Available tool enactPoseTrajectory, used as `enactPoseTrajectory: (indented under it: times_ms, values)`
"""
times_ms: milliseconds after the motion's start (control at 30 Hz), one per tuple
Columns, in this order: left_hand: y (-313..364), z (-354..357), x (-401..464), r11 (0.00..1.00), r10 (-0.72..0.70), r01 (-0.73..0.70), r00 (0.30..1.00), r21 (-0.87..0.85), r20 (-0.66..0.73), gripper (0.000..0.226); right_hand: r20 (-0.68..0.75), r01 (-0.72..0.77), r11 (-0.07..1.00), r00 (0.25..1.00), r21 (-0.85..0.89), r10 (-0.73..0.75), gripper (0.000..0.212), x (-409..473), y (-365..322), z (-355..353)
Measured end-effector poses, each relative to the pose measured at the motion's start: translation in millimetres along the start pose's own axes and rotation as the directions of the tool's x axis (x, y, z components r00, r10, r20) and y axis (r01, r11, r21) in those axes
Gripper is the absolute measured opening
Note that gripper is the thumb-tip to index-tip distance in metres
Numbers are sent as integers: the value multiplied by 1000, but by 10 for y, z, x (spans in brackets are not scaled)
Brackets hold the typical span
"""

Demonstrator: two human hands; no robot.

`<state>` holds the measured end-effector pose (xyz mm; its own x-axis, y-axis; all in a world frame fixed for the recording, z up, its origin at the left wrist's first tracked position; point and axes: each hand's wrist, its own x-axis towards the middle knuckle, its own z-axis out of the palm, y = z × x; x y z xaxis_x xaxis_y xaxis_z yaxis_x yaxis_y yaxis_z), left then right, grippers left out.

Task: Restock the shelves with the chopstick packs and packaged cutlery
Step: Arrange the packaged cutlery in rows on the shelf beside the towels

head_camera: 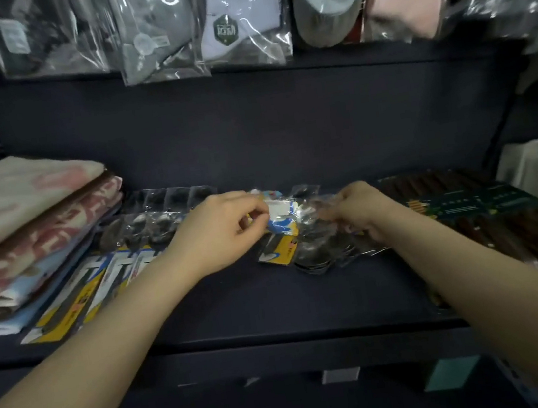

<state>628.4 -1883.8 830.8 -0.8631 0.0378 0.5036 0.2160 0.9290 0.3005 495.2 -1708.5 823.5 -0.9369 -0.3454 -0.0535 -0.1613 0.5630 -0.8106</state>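
Left hand (219, 229) pinches the white-and-blue card end of a cutlery pack (281, 217), thumb and fingers curled onto it; your right hand (360, 213) grips the clear film at the other end of what looks like the same pack, fingers curled under. The pack sits at mid-shelf (275, 306), towards the back, on top of other packs with yellow cards (278, 254).

To do this step well, lower both ends together so the pack lands flat and square to the shelf's front edge, card end in line with the cards of the row (77, 300) at the left. Let go only once the film has settled; slippery wrap on slippery wrap will probably slide. Keep your right wrist clear of the chopstick packs (504, 215) at the right end, which lie just beside it.

Hard to make out:
- Your right fingertips are hidden behind glare on the film, so the exact hold is a judgement.
- Whether you hold one pack or two overlapping ones cannot be told.
- Contents of the clear packs (170, 200) behind your left hand read only as dark rounded shapes.
- Folded towels (29, 230) at the left end are cut off by the frame.
- Print on the chopstick label is too blurred to read.
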Motion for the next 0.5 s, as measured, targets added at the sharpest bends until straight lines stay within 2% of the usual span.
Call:
enactPoseTrajectory:
  times_ms: [67,133,233,300,333,433,500]
  values:
    - [31,17,50,1000,-4,4,1000,-6,-13,43,-121,70,996,990,-59,-77,36,25,-15,-61]
    - [60,33,104,1000,-8,8,999,-5,-34,45,-228,137,962,954,-238,-193,41,-2,-47,-129]
    - [54,77,176,999,-26,27,999,20,-25,54,-332,300,887,846,-351,-417,42,-49,-78,-216]
    - [34,126,192,998,-55,55,998,27,3,54,-395,430,874,780,-225,-485,30,-37,-122,-278]
    - [41,146,184,997,-70,69,997,20,14,52,-420,471,872,770,-132,-479,26,-19,-154,-305]
    - [129,151,120,989,-139,140,990,-49,16,50,-410,513,857,791,38,-455,23,-18,-253,-319]
    - [219,93,58,969,-211,210,977,-132,9,49,-341,504,839,841,205,-421,24,-75,-329,-270]
